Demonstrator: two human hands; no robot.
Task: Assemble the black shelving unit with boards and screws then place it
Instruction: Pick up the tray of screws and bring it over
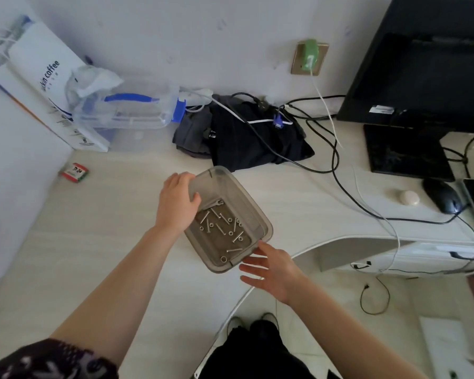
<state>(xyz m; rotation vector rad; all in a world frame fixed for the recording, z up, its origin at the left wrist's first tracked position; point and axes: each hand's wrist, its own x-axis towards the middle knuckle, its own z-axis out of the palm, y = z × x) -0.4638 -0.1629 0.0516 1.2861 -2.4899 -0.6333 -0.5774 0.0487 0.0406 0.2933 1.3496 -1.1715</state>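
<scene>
The step in hand appears to be hardware retrieval. The translucent grey plastic tray (253,214) sits on the white desk (99,242) holding loose silver screws and washers (222,227). The left hand (177,205) grips the tray's far-left rim, thumb curled inside. The right hand (268,269) hovers at the near corner, fingers spread, holding nothing. No black shelf boards are visible. Next move, probably: steady the tray and pick out screws.
</scene>
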